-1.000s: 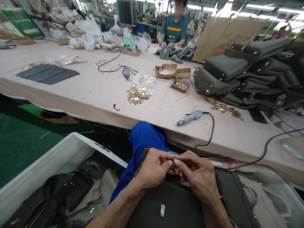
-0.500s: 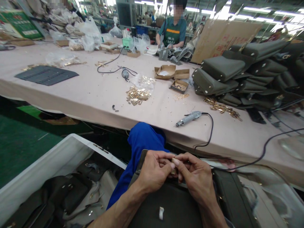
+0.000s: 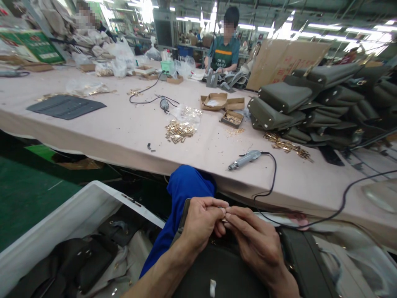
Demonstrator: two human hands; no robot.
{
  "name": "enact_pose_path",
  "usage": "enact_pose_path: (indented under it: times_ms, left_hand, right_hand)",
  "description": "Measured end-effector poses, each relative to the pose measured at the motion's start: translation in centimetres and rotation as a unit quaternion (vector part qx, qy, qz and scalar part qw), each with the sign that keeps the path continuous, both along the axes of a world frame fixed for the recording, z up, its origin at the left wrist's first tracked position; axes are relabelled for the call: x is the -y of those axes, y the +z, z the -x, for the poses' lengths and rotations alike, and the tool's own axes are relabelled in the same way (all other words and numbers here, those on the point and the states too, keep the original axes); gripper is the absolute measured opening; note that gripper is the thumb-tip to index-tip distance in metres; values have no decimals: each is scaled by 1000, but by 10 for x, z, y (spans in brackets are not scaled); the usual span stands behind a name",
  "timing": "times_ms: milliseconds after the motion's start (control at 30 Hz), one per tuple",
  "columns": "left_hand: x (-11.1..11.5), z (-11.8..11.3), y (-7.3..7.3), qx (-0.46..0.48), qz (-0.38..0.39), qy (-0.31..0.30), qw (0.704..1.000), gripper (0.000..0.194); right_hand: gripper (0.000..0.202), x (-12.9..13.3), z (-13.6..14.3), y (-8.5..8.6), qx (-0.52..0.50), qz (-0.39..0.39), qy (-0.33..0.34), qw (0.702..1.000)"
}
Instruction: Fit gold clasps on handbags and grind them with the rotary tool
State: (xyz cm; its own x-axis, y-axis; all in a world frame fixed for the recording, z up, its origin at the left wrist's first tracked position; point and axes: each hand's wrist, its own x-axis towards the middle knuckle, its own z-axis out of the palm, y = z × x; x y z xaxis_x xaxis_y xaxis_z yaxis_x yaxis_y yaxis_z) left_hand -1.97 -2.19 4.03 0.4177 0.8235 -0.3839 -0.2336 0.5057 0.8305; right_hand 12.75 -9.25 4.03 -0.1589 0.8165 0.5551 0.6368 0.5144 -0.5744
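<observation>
A dark olive bag (image 3: pixel 223 265) rests on my lap, with a small white piece (image 3: pixel 212 287) lying on its face. Above the bag's upper edge, my left hand (image 3: pixel 201 221) and my right hand (image 3: pixel 256 234) meet fingertip to fingertip. Both are closed in a pinch around a small gold metal fitting (image 3: pixel 224 220), mostly hidden by the fingers. On the table beyond lies a grey electric screwdriver (image 3: pixel 245 159) with a black cord, apart from both hands.
A heap of gold fittings (image 3: pixel 178 132) and a small box of screws (image 3: pixel 232 119) sit on the table (image 3: pixel 198 155). Olive bags (image 3: pixel 285 95) are stacked at right. A white bin (image 3: pixel 93 188) holding bags stands at left. A co-worker (image 3: pixel 223 51) works across the table.
My right hand has turned, its fingers now stretched further over the fitting, which shows less. The whole view has shifted slightly as the head moved.
</observation>
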Motion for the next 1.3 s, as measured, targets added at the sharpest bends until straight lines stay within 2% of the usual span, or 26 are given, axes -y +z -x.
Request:
enact_pose_path:
  times_ms: [100, 167, 267, 400, 567, 800, 933, 1033, 1133, 1233, 1300]
  left_hand:
    - [-3, -3, 5, -4, -15, -37, 999, 26]
    - [-3, -3, 6, -28, -72, -62, 995, 34]
    - [-2, -1, 4, -67, -156, -68, 983, 31]
    - [-1, -2, -2, -103, -166, -49, 980, 35]
    - [-2, -8, 1, -131, -169, -47, 976, 40]
    - [3, -14, 13, -188, -197, -34, 962, 46]
    - [8, -16, 10, -174, -195, -44, 964, 47]
    - [7, -17, 7, -162, -187, -37, 968, 44]
    - [4, -17, 2, -157, -171, -24, 972, 42]
    - [5, -15, -1, -155, -178, -21, 972, 39]
    - [9, -12, -1, -156, -198, 3, 968, 32]
  right_hand:
    - [27, -11, -3, 6, -43, 7, -40, 998]
    - [13, -18, -5, 10, -78, 42, -74, 993]
    - [13, -26, -10, 11, -106, 120, -105, 981]
    - [21, -29, -16, 7, -129, 200, -109, 965]
    - [21, -26, -17, 6, -136, 194, -111, 965]
    - [19, -27, -12, 1, -141, 180, -155, 961]
    - [32, -29, -11, -5, -162, 195, -197, 947]
    - [41, -30, -13, -6, -201, 216, -177, 939]
    - [33, -29, -17, -7, -225, 224, -134, 939]
    - [26, -28, -19, -9, -238, 227, -135, 935]
    - [25, -28, -19, -9, -253, 226, -138, 931]
